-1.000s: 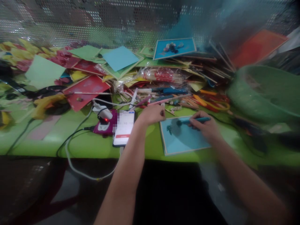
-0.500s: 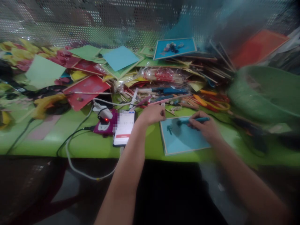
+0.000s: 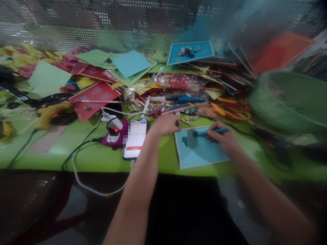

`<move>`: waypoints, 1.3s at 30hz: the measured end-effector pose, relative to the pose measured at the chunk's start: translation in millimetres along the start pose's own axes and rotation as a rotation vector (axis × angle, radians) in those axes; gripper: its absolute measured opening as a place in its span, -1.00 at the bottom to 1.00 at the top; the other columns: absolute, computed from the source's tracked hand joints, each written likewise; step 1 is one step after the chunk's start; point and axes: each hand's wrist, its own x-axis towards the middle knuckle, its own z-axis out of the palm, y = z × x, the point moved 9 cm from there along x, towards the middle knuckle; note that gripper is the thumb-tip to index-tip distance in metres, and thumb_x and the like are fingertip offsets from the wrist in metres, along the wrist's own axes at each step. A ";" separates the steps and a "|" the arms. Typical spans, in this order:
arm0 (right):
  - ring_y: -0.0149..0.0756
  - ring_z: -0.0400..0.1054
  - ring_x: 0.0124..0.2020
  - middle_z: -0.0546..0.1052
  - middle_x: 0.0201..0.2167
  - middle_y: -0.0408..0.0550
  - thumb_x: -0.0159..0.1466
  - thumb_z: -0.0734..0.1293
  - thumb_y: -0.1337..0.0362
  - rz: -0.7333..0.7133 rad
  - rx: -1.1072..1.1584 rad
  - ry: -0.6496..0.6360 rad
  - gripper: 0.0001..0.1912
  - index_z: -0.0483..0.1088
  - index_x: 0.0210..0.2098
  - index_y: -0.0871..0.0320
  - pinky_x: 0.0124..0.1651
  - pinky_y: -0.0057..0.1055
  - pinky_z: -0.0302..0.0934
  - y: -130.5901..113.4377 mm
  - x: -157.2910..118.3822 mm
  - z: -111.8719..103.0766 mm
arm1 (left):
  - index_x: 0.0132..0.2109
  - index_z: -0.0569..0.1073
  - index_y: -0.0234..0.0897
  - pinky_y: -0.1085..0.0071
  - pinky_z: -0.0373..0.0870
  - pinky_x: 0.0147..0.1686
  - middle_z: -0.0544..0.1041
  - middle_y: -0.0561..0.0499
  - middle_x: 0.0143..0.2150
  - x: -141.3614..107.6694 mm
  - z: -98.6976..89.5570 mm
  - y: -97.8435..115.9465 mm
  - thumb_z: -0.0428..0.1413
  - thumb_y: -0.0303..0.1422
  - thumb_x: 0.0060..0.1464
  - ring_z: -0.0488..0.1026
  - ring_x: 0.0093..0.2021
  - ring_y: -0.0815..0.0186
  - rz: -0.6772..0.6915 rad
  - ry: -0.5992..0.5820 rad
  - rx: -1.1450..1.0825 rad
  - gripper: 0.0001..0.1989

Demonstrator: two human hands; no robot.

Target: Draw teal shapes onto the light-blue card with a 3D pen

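A blue card (image 3: pixel 199 156) with a pale border lies on the green tabletop in front of me. It carries a dark leaf-like mark (image 3: pixel 184 141) and a dark round patch (image 3: pixel 195 133). My right hand (image 3: pixel 220 136) is closed around a teal marker (image 3: pixel 221 130), whose tip points left at the round patch. At the card's upper left corner rests my left hand (image 3: pixel 168 124), with its fingers curled downward; whether they pinch anything is hidden.
Beside my left forearm lie a lit phone (image 3: pixel 135 143) and a purple power strip (image 3: pixel 116 137) with cables. Craft sticks, pens and orange-handled scissors (image 3: pixel 237 114) crowd the back. A green basin (image 3: pixel 288 102) stands right, a yellow glue gun (image 3: pixel 51 114) left.
My right hand and the teal marker have shifted very slightly over the card. The left hand stays where it was.
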 end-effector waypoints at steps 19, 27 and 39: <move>-0.34 0.38 -0.55 0.51 -0.61 -0.15 0.07 0.52 0.02 0.016 0.006 0.007 -0.68 0.39 -0.43 0.06 -0.50 -0.45 0.19 -0.8 -4.1 -1.9 | -0.25 0.60 -0.24 0.38 0.36 -0.30 0.68 -0.02 -0.19 1.6 2.1 -3.0 0.24 -0.33 0.07 0.57 -0.21 0.23 0.006 0.006 -0.003 -0.89; -0.35 0.39 -0.55 0.51 -0.61 -0.16 0.07 0.52 0.03 0.021 -0.014 -0.023 -0.67 0.38 -0.42 0.08 -0.51 -0.47 0.19 5.2 -2.9 -1.3 | -0.23 0.60 -0.24 0.38 0.35 -0.30 0.68 -0.02 -0.18 0.7 1.1 -1.8 0.24 -0.33 0.08 0.57 -0.20 0.22 -0.001 0.000 0.006 -0.88; -0.27 0.50 -0.48 0.55 -0.57 -0.14 0.07 0.54 -0.05 -0.006 0.023 0.020 -0.62 0.40 -0.39 0.06 -0.48 -0.44 0.26 1.5 -1.1 -2.3 | -0.24 0.61 -0.23 0.39 0.35 -0.29 0.68 -0.01 -0.17 0.3 0.5 -1.7 0.25 -0.34 0.09 0.58 -0.16 0.21 -0.015 -0.006 -0.005 -0.91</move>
